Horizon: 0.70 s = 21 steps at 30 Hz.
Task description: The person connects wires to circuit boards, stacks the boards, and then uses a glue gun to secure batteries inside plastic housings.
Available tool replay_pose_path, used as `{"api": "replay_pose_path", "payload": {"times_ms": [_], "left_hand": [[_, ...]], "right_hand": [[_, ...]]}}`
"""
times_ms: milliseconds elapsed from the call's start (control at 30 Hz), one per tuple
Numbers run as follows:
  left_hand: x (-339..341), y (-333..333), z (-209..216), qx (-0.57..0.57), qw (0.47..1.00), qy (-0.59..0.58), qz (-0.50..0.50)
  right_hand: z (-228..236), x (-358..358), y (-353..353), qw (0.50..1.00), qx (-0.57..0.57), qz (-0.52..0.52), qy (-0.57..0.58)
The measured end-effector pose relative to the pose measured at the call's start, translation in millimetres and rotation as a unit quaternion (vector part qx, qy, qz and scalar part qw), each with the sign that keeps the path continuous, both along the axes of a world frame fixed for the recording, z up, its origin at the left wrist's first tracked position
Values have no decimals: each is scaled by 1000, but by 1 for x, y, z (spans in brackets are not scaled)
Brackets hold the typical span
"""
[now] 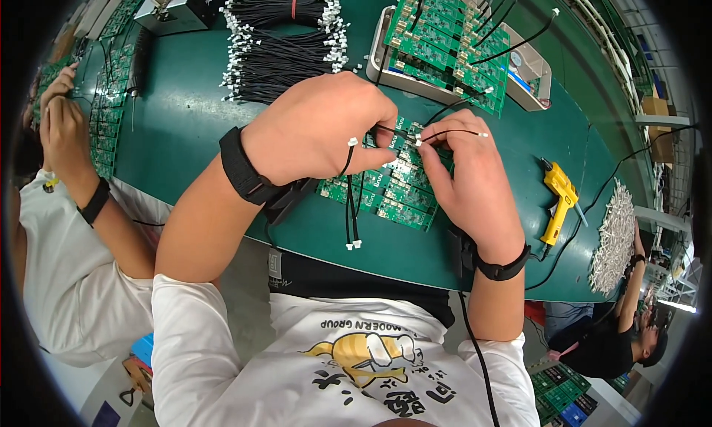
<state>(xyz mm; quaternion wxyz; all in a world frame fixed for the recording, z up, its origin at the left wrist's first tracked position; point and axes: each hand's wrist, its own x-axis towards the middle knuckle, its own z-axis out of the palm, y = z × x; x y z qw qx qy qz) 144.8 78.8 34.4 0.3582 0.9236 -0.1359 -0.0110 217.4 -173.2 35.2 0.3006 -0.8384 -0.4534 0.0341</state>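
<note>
My left hand [322, 126] is closed around a few short black cables [350, 197], whose white plug ends dangle below the palm. Its fingers reach over a green circuit board panel [400, 204] lying on the table. Facing it, my right hand [478, 175] pinches the white connector [418, 140] of a black cable between thumb and fingers, just above the panel. Another cable end [483, 135] sticks out across the right fingers. The fingertips partly hide the connector, so whether it sits in a socket cannot be told.
Behind my left hand lies a pile of black cables [285, 56] with white plugs. A beige tray [445, 93] holds upright green boards with cables. To the right are a yellow glue gun [558, 201] and a heap of small white parts [612, 238]. Co-workers sit at both sides.
</note>
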Motion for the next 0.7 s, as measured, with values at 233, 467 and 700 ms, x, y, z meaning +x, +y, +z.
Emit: {"api": "replay_pose_path", "payload": {"times_ms": [233, 467, 700], "left_hand": [[-2, -1, -1, -1, 1000, -12, 5], [-5, -3, 1, 23, 1000, 14, 8], [-3, -3, -4, 1, 999, -34, 10]], "right_hand": [[0, 2, -2, 1000, 10, 2, 2], [-2, -2, 1, 996, 11, -53, 77], [-3, -1, 3, 988, 25, -75, 135]]}}
